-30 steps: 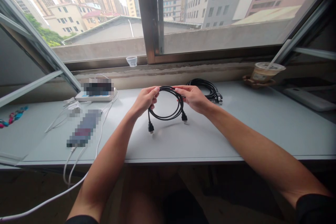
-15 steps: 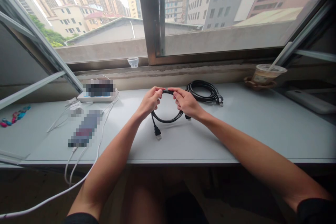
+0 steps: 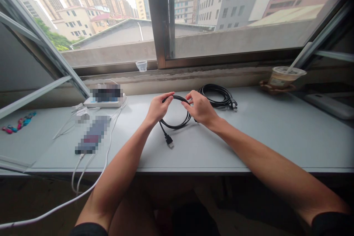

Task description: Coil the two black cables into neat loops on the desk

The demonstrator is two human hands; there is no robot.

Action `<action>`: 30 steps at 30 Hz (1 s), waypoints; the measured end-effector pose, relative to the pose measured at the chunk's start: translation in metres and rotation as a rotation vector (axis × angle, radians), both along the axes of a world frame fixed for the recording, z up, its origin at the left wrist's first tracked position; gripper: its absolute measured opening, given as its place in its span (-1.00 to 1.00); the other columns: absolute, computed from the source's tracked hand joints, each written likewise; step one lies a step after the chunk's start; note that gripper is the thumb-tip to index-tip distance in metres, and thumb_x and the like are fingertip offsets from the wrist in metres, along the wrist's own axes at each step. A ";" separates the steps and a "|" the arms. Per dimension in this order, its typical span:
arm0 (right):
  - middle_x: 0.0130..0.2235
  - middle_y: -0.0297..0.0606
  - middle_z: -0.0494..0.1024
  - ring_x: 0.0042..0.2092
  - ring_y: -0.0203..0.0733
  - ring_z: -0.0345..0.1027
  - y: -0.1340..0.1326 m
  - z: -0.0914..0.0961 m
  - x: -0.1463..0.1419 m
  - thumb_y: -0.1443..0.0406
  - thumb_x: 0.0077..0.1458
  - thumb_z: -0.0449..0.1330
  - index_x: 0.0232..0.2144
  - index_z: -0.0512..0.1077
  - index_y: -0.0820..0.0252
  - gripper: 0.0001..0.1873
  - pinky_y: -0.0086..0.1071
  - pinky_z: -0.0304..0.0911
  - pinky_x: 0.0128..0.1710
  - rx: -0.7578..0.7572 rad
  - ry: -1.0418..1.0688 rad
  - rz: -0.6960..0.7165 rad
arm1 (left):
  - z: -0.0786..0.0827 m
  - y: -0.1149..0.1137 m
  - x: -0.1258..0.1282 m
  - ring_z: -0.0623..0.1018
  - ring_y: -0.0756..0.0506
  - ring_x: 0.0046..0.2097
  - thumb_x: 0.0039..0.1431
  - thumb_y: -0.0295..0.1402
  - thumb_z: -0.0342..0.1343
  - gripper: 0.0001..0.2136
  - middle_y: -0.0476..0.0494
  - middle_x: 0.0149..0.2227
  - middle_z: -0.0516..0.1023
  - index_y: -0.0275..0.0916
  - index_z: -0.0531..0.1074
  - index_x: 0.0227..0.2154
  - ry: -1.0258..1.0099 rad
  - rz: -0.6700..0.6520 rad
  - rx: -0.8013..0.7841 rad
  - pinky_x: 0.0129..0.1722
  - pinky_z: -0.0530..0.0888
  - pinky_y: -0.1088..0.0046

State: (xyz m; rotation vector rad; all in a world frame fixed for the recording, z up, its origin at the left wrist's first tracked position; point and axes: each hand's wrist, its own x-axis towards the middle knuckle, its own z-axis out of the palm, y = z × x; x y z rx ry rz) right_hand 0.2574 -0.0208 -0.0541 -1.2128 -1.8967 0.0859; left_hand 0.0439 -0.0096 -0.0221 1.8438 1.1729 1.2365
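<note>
A black cable (image 3: 177, 127) is wound into a round coil over the grey-white table. One rectangular plug (image 3: 169, 141) hangs out at its lower left, and the other end is mostly hidden by my right hand. My left hand (image 3: 159, 107) pinches the coil at its upper left between thumb and fingers. At the upper right of the coil is my right hand (image 3: 201, 108), its thumb and fingers parted around the cable. Just behind it lies a second, thicker black cable coil (image 3: 214, 96) with its plugs to the right.
To the left are a blurred phone (image 3: 92, 134) on a white charging cable (image 3: 109, 143) and a white power strip (image 3: 90, 102). A drink cup with a straw (image 3: 286, 77) stands at the back right. A small clear cup (image 3: 142, 66) sits on the window ledge.
My right hand has loosened its pinch on the coil and shifted slightly right, away from my left hand. A longer stretch of the coil's top now shows between the hands.
</note>
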 end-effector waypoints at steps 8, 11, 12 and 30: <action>-0.20 -0.06 0.56 -0.28 -0.06 0.43 -0.010 0.015 -0.003 0.20 0.45 0.06 -0.31 0.39 0.16 -0.73 -0.26 0.16 -0.30 -0.076 -0.318 -0.067 | -0.003 0.002 -0.002 0.65 -0.13 -0.11 0.43 -0.31 0.10 -0.69 -0.23 -0.07 0.73 -0.22 0.66 0.07 0.212 0.110 0.150 0.04 0.52 0.34; -0.26 -0.10 0.56 -0.28 -0.07 0.42 -0.008 0.014 -0.003 0.21 0.43 0.04 -0.37 0.33 0.12 -0.72 -0.27 0.17 -0.28 -0.089 -0.257 -0.019 | -0.002 0.003 -0.002 0.62 -0.09 -0.20 0.46 -0.31 0.04 -0.69 -0.19 -0.16 0.72 -0.21 0.63 0.08 0.240 0.161 0.153 -0.07 0.50 0.39; -0.29 -0.13 0.55 -0.29 -0.08 0.41 -0.007 0.014 -0.002 0.20 0.42 0.04 -0.39 0.30 0.11 -0.72 -0.27 0.18 -0.27 -0.101 -0.217 0.008 | -0.001 0.002 -0.002 0.61 -0.08 -0.23 0.47 -0.31 0.03 -0.69 -0.18 -0.20 0.71 -0.22 0.62 0.08 0.247 0.177 0.144 -0.11 0.49 0.41; -0.22 -0.31 0.35 -0.46 -0.39 0.17 0.007 -0.008 -0.008 0.10 0.36 0.16 0.29 0.40 0.16 -0.46 -0.41 0.35 -0.51 -0.591 0.761 0.442 | -0.001 -0.007 0.003 0.58 -0.22 0.02 0.44 -0.37 -0.04 -0.70 -0.30 0.01 0.62 -0.23 0.47 0.11 0.414 0.102 0.143 0.11 0.48 0.20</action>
